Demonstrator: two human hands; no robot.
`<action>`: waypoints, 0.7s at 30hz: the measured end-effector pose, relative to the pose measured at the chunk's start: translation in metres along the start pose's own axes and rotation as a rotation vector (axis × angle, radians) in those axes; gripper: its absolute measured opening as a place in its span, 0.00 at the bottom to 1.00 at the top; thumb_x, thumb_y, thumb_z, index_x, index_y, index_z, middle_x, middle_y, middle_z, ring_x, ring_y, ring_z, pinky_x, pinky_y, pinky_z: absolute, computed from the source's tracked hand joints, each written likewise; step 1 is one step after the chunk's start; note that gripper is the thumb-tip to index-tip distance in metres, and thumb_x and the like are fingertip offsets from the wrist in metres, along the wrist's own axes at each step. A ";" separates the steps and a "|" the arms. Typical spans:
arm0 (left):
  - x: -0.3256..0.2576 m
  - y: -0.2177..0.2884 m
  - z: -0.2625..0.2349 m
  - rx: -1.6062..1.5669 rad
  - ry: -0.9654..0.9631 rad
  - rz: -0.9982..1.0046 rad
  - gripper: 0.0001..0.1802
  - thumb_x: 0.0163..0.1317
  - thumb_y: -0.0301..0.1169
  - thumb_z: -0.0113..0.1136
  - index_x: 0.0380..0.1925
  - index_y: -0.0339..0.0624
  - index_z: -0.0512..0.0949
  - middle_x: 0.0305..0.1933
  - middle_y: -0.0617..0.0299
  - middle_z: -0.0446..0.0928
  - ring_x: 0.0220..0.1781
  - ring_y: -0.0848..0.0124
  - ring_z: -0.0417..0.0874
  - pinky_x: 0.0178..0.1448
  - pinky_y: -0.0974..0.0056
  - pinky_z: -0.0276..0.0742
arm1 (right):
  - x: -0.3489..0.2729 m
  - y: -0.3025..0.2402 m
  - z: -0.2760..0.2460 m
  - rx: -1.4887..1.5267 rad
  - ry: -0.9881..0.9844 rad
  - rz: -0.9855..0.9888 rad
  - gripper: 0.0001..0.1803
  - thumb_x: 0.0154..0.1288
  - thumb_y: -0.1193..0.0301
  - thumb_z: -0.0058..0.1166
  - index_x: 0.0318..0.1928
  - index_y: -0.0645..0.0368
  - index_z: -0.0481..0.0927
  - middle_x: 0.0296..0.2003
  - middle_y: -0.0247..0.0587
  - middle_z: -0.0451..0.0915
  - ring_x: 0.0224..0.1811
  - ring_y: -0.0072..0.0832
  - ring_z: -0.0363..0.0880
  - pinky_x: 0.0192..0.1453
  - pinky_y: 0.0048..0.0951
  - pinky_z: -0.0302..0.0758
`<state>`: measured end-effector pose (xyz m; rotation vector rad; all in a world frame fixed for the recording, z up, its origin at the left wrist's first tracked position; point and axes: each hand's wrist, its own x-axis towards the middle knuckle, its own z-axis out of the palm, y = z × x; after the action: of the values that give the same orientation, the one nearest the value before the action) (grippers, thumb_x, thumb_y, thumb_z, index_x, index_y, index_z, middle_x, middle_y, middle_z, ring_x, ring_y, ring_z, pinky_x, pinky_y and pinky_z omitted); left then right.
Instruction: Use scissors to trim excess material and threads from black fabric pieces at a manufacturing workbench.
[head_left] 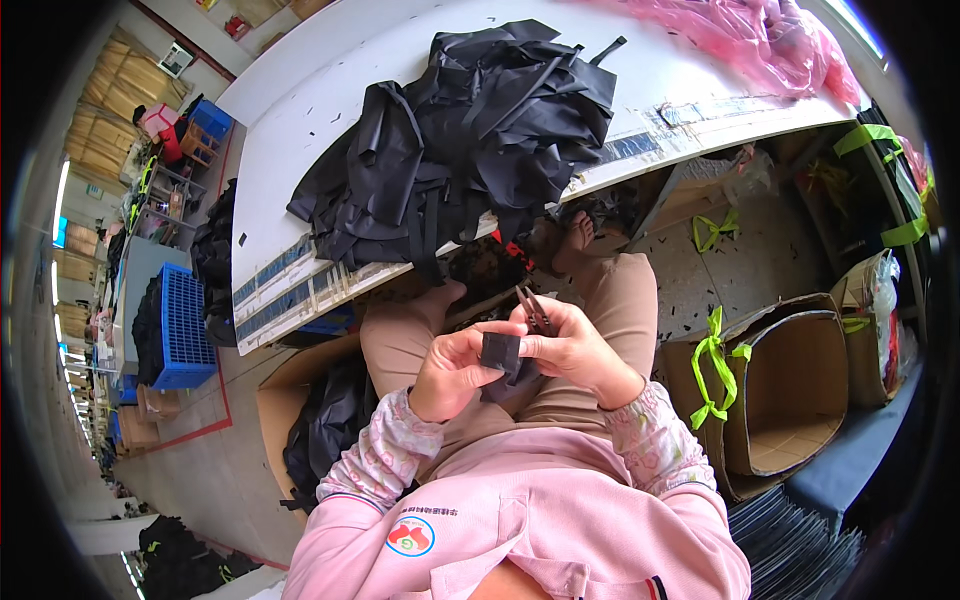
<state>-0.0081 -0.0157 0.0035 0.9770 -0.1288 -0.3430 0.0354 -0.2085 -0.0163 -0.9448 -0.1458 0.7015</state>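
Over my lap, my left hand (452,370) pinches a small black fabric piece (500,352) between thumb and fingers. My right hand (575,350) meets it from the right, touching the same piece and gripping small thread snips (533,308) whose blades point up and away. Both hands sit close together above my tan trousers. A heap of black fabric pieces with straps (470,140) lies on the white table (300,130) just beyond my knees.
Pink plastic sheeting (770,40) covers the table's far right. An open cardboard box with green ties (790,390) stands at my right, a box of black fabric (325,425) at my left. Blue crates (180,325) sit further left on the floor.
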 end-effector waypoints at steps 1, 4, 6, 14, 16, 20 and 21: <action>-0.001 0.000 -0.001 0.049 -0.024 0.015 0.08 0.57 0.16 0.60 0.36 0.36 0.80 0.51 0.57 0.76 0.54 0.70 0.77 0.61 0.63 0.71 | 0.001 0.000 0.001 0.075 -0.042 0.033 0.13 0.59 0.73 0.66 0.42 0.57 0.76 0.26 0.23 0.75 0.16 0.06 0.57 0.17 0.15 0.50; -0.001 -0.003 -0.006 0.123 -0.034 0.074 0.07 0.56 0.15 0.59 0.34 0.36 0.78 0.47 0.59 0.76 0.51 0.71 0.77 0.59 0.65 0.72 | 0.003 0.000 -0.001 0.105 -0.070 0.086 0.13 0.59 0.74 0.65 0.43 0.59 0.76 0.31 0.31 0.78 0.18 0.15 0.67 0.20 0.20 0.61; -0.001 -0.005 -0.006 0.149 -0.021 0.116 0.07 0.56 0.14 0.58 0.34 0.35 0.78 0.45 0.60 0.75 0.49 0.72 0.77 0.58 0.66 0.72 | 0.007 0.009 -0.001 -0.836 0.348 -0.560 0.15 0.60 0.75 0.63 0.45 0.64 0.75 0.35 0.41 0.78 0.29 0.31 0.76 0.32 0.29 0.72; 0.003 -0.016 -0.008 0.454 0.278 0.414 0.08 0.58 0.12 0.58 0.37 0.31 0.77 0.45 0.61 0.74 0.46 0.75 0.77 0.54 0.70 0.72 | -0.020 0.010 0.014 -0.671 0.230 -0.387 0.11 0.68 0.68 0.57 0.40 0.64 0.76 0.33 0.44 0.73 0.32 0.33 0.73 0.37 0.31 0.71; 0.003 -0.019 -0.010 0.465 0.296 0.439 0.08 0.59 0.12 0.58 0.38 0.30 0.77 0.46 0.61 0.73 0.47 0.75 0.77 0.54 0.71 0.73 | -0.021 0.017 0.018 -0.626 0.159 -0.375 0.13 0.70 0.64 0.54 0.39 0.64 0.76 0.31 0.41 0.72 0.32 0.29 0.71 0.37 0.30 0.70; 0.001 -0.023 -0.013 0.515 0.312 0.465 0.09 0.59 0.12 0.59 0.39 0.30 0.77 0.47 0.61 0.74 0.46 0.75 0.78 0.52 0.71 0.74 | -0.022 0.020 0.019 -0.616 0.127 -0.331 0.15 0.70 0.62 0.55 0.38 0.64 0.75 0.28 0.38 0.72 0.30 0.25 0.70 0.35 0.28 0.69; 0.001 -0.023 -0.012 0.528 0.321 0.463 0.09 0.59 0.12 0.59 0.39 0.30 0.77 0.47 0.61 0.74 0.45 0.75 0.78 0.51 0.71 0.74 | -0.023 0.019 0.019 -0.606 0.093 -0.249 0.15 0.70 0.62 0.55 0.37 0.64 0.75 0.26 0.35 0.71 0.28 0.22 0.69 0.32 0.26 0.69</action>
<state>-0.0094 -0.0183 -0.0225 1.4699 -0.1517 0.2932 0.0007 -0.2020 -0.0153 -1.5046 -0.4014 0.3807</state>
